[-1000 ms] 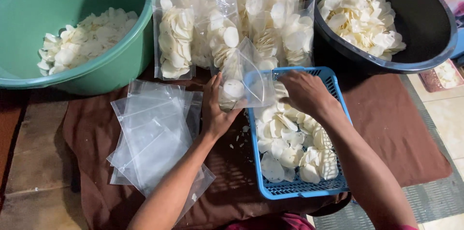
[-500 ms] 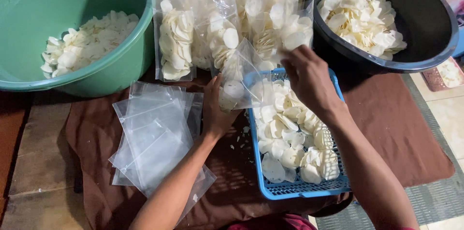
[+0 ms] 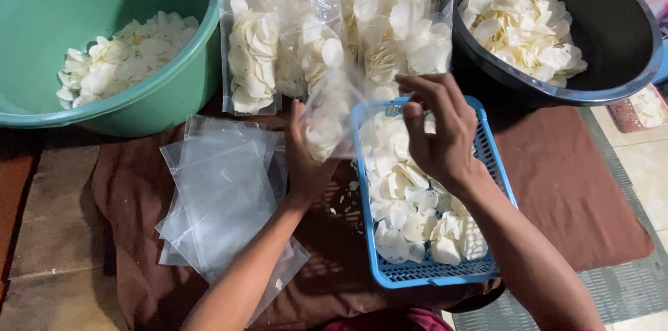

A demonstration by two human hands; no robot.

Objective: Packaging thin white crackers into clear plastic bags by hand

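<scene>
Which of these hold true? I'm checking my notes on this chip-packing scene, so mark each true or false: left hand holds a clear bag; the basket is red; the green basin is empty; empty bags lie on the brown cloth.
1. The left hand holds a clear bag: true.
2. The basket is red: false, it is blue.
3. The green basin is empty: false, it holds white chips.
4. Empty bags lie on the brown cloth: true.
</scene>
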